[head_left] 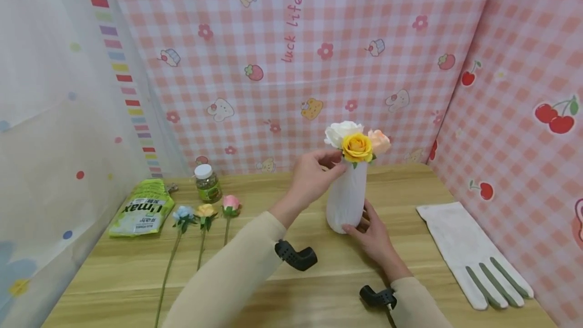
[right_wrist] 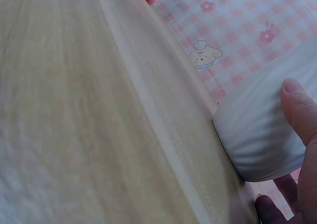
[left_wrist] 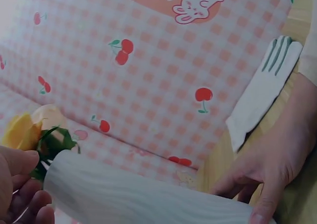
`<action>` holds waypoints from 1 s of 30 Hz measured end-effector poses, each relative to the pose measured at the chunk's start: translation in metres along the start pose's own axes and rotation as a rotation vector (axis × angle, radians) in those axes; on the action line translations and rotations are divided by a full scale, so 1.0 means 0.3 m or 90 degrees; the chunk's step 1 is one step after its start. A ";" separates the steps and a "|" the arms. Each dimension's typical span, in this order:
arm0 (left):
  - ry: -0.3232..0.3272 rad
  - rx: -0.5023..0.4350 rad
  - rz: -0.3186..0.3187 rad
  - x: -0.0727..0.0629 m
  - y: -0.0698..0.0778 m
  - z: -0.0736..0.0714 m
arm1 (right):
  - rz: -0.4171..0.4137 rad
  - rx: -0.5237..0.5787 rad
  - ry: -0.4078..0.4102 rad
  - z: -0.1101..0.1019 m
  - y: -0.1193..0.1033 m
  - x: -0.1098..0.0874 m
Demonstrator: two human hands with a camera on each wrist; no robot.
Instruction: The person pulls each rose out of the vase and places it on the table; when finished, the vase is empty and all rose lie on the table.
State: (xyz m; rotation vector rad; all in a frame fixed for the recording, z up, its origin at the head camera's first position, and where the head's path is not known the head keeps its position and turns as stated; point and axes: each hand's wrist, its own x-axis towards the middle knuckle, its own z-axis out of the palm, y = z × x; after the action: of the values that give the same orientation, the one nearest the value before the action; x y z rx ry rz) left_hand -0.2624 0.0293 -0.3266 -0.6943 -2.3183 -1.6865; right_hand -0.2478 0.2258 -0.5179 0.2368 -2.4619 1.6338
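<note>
A white ribbed vase (head_left: 347,199) stands on the table, holding a yellow rose (head_left: 357,147), a white rose (head_left: 342,133) and a peach rose (head_left: 379,141). At its mouth, my left hand (head_left: 316,173) pinches the yellow rose just below the bloom; the exact contact is partly hidden. My right hand (head_left: 374,234) grips the vase near its base, thumb in front and fingers behind. The right wrist view shows that thumb (right_wrist: 298,107) pressed against the vase wall (right_wrist: 262,130). Green leaves (left_wrist: 55,140) hang over the rim in the left wrist view.
Blue (head_left: 183,215), yellow (head_left: 206,211) and pink (head_left: 231,204) artificial flowers lie at the left. Behind them are a green bag (head_left: 142,209) and a white-lidded jar (head_left: 207,185). A white glove (head_left: 473,254) lies at the right. Patterned cloth walls (head_left: 291,90) enclose the table.
</note>
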 end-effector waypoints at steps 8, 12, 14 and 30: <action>0.045 0.060 0.041 0.051 0.007 0.074 | 0.000 0.024 -0.006 0.005 -0.020 -0.003; 0.062 0.084 0.031 0.062 0.017 0.102 | 0.003 0.018 -0.007 0.002 -0.025 -0.004; 0.077 0.092 0.024 0.064 0.020 0.114 | 0.003 0.010 -0.003 0.003 -0.008 -0.003; 0.165 -0.052 -0.040 0.063 0.001 0.127 | -0.006 0.007 0.001 0.001 0.004 -0.001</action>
State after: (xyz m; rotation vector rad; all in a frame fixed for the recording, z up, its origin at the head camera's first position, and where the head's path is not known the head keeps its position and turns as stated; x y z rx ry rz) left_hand -0.2743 0.0698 -0.3312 -0.3923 -2.1230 -1.7867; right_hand -0.2477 0.2259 -0.5192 0.2477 -2.4477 1.6424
